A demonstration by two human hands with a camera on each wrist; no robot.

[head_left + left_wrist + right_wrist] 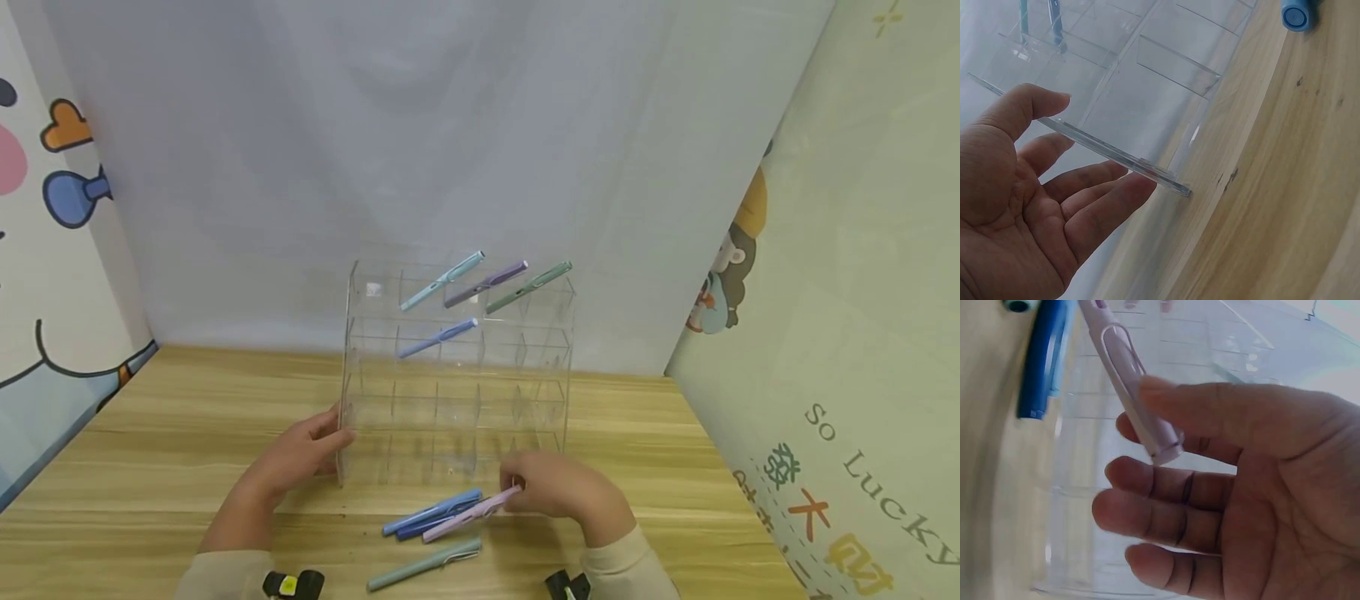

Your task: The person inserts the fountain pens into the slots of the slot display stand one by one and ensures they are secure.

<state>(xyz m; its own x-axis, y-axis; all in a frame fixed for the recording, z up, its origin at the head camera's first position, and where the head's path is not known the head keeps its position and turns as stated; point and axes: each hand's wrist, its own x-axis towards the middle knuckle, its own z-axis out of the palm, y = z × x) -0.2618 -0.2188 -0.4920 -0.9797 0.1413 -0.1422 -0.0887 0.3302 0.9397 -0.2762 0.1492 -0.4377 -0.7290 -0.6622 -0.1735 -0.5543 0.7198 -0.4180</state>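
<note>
I see my right hand [566, 493] at the front right foot of the clear acrylic organizer [457, 375], pinching the capped end of a pale lilac pen [471, 514] between thumb and forefinger. The right wrist view confirms it: the thumb lies over the pen's clip end and the forefinger sits behind it, while the other fingers [1147, 519] are loosely bent and hold nothing. The rest of the lilac pen slants down and left toward the wooden surface [150, 483].

My left hand [300, 457] rests against the organizer's left side wall near its base. In the left wrist view the thumb is on one face of the wall edge and the straight fingers [1100, 203] on the other; the hand is flat and relaxed, bracing rather than clenching.

The organizer stands upright on the surface, close to the back wall. Four pens sit slanted in its upper compartments: a light blue pen [442, 281], a purple pen [486, 284] and a green pen [528, 287] in the top row, and a blue pen [437, 338] one row below.

On the surface in front of the organizer lie two blue pens [431, 514] side by side, just beside the lilac pen. A grey-green pen [424, 564] lies nearer to me, apart from them.
</note>
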